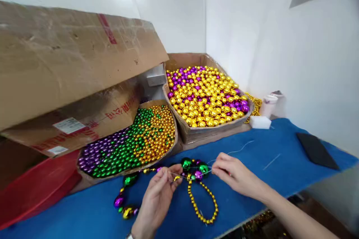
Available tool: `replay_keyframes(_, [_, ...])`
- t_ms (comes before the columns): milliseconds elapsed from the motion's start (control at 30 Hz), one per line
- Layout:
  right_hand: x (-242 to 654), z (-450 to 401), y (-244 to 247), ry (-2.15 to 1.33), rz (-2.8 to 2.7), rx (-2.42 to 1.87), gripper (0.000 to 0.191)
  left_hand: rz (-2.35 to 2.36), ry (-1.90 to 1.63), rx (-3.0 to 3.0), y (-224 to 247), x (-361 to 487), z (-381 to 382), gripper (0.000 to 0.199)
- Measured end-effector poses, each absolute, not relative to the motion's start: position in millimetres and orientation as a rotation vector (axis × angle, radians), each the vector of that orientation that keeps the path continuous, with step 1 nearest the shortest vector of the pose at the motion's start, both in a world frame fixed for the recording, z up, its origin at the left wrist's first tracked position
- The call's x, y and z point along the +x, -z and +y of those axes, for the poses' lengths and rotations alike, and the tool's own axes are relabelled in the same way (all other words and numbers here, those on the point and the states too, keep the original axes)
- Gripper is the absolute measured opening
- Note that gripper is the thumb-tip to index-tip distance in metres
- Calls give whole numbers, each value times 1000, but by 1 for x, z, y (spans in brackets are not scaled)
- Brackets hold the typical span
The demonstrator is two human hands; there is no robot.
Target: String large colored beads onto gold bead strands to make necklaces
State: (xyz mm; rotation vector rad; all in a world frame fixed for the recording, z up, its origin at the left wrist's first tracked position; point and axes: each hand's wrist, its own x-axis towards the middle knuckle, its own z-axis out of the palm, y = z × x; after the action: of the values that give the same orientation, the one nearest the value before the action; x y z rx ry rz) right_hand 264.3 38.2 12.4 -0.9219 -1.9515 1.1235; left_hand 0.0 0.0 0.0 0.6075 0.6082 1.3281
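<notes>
My left hand point(158, 190) is closed in a pinch on a thin clear string, just over the blue-covered table point(238, 213). To its right, my right hand point(237, 175) pinches another stretch of the string, which runs taut between both hands. Right under the string lies a strand of large shiny green, purple and gold beads point(128, 212), curving around behind my left hand. A loop of small gold beads point(191, 194) hangs toward the front edge from the same spot. Whether a knot sits where they meet, I cannot tell.
Behind stand a carton of big gold and purple beads point(207, 110) and a tray of small purple, green and gold beads point(134, 143). A large cardboard box point(70, 52) leans over a red basin point(36, 190). At right are a white block point(260, 122), a cup point(268, 105) and a flat black object point(316, 149).
</notes>
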Motion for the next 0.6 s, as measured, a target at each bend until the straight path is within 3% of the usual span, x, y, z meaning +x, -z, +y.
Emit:
replay_keyframes(100, [247, 19, 6, -1591, -1360, -713, 21, 505, -1339, 532, -1, 11, 4, 19])
replay_keyframes(233, [219, 12, 15, -1863, -647, -428, 22, 460, -1411, 485, -8, 30, 6, 16])
replay_keyframes(600, [217, 5, 54, -1758, -912, -653, 25, 787, -1382, 585, 21, 25, 1, 21])
